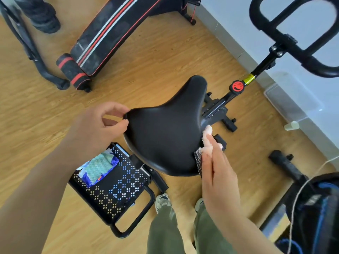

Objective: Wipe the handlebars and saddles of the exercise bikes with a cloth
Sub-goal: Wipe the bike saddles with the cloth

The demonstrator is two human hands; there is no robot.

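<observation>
From my remote seat I read the writing first: the black sit-up bench at the upper left, striped white and red, has small white lettering near its lower end that seems to start with "XY" (the rest is too blurred to read). On the bike's stem right of centre a yellow label carries print too small to make out, and just below it sits a red knob with a black mark like a smiling face. The black saddle fills the middle of the frame, nose towards the top. The left hand pinches its wide left edge between thumb and forefinger. The right hand lies with straight fingers along the saddle's right edge, pressing a fluffy pale pink cloth against it; its thumb is hidden, and a dotted black-and-white patch shows beside the palm, which I cannot identify. The black handlebars loop across the upper right, untouched, well apart from both hands. At the lower left a perforated black rack holds a blue packet with a teal cloth on it. Green trousers and pale shoes stand on the wooden floor below the saddle. Someone else's dark shoe shows at the top left, and another dark machine crowds the lower right corner.
</observation>
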